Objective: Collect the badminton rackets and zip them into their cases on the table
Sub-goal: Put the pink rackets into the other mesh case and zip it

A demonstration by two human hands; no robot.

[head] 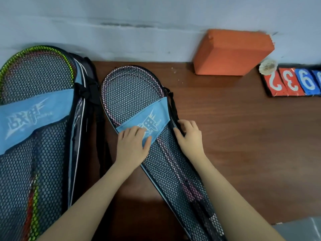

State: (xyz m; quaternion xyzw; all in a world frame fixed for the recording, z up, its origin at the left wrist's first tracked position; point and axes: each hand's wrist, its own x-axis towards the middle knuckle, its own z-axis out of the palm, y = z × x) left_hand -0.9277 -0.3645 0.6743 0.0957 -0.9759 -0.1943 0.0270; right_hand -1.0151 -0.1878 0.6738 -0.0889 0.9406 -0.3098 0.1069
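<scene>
Lying flat on the brown tabletop (pixel 225 136), the mesh racket case (pixel 139 105) at centre runs from its rounded head near the wall down toward the person, and a pink-framed racket (pixel 111 94) shows through the netting, so the racket is already inside. That placement makes sense: with the case flat and its length stretched out, the edge zipper can run without the fabric bunching. The left hand (pixel 132 145) rests palm-down on the blue logo band (pixel 152 119), fingers (pixel 137 132) straight and slightly spread, pressing the cover flat and pinning the case so it does not slide. The right hand (pixel 189 134) sits at the case's right edge, fingers (pixel 186 126) curled over the black trim where the zipper appears to run; it looks like a pinch on the edge or the pull, though the pull itself is too small to make out. Both forearms reach in from below, the left angled up from the lower left, the right coming straight along the case's side. By the look of it, this is the zipping step, one hand bracing and one working the seam. Off to the left, a second case (pixel 34 108) holds a green-framed racket (pixel 50 49) and leans against the wall. Beyond, an orange block (pixel 232 53), a shuttlecock (pixel 268 66) and numbered score cards (pixel 295 80).
</scene>
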